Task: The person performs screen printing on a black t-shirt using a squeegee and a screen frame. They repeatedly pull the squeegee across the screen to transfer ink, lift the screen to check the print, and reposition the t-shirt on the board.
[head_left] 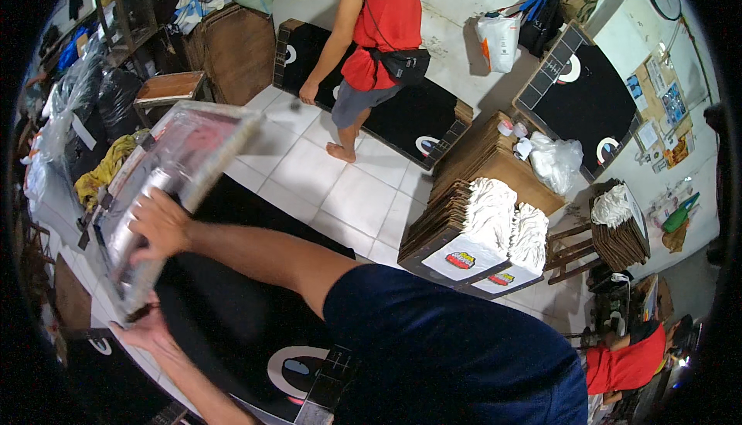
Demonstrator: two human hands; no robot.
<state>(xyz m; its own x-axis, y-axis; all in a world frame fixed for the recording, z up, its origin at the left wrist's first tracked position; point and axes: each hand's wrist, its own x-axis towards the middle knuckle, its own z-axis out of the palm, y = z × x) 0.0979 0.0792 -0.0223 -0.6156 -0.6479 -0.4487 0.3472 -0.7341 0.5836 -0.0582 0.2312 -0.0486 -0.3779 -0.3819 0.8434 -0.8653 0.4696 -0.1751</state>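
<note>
A screen-printing frame [202, 150] with a see-through, pinkish mesh is held tilted up at the left, above a long black printing board [224, 301]. My right hand [164, 228] is closed round a pale, shiny bar [133, 220] that looks like a squeegee, lying along the inside of the frame. At the frame's lower corner my left hand [148, 327] grips the edge, its fingers partly hidden behind it. A printed cartoon eye [297, 371] shows on the board's near end.
Another person [382, 30] in red bends beside a second black board [309, 46]. Stacked brown panels with white cloth pieces [491, 216] stand at the right. A third black board [580, 100] leans behind them. A wooden stool [170, 86] and plastic-wrapped bundles [66, 143] crowd the left. A further person [626, 359] is at lower right.
</note>
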